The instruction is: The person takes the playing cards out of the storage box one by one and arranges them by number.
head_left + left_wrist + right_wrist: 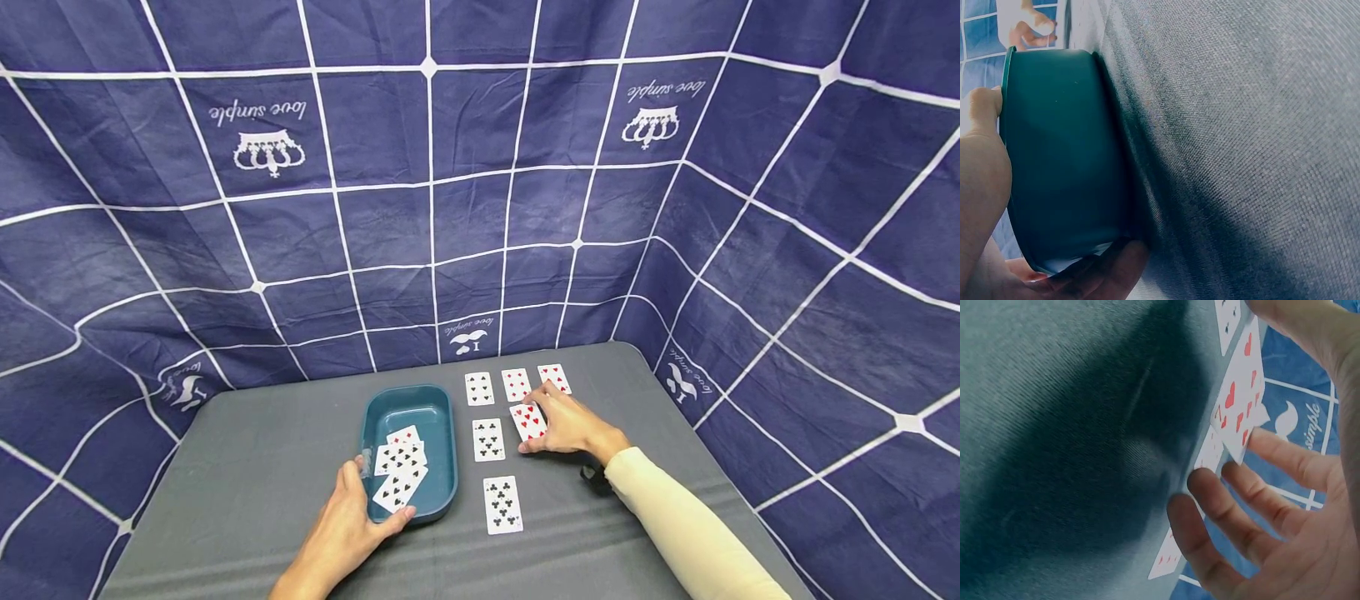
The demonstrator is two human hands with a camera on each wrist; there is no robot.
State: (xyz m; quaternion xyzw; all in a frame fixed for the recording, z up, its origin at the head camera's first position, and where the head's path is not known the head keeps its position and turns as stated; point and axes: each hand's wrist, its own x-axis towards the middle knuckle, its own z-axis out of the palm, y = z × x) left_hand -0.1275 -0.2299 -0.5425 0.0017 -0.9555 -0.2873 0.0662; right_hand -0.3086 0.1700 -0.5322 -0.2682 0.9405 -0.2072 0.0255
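Note:
My left hand (339,515) grips the near left corner of a blue-green plastic tray (422,410), thumb at the rim and fingers around its side. Inside the tray lie a red diamond card (403,436) and overlapping spade cards (401,487). At the right, my right hand (567,423) holds a seven of hearts (1239,394) by its edges, thumb on one side and index finger on the other. The card is tilted, close over the table. The other fingers (1200,487) of that hand are spread beside it.
Face-up cards lie right of the tray: a black card (478,389), a diamond card (515,384) and a heart card (555,377) at the back, club cards (489,440) nearer. A grey cloth (247,475) covers the table. Blue curtains (480,208) stand behind and beside it.

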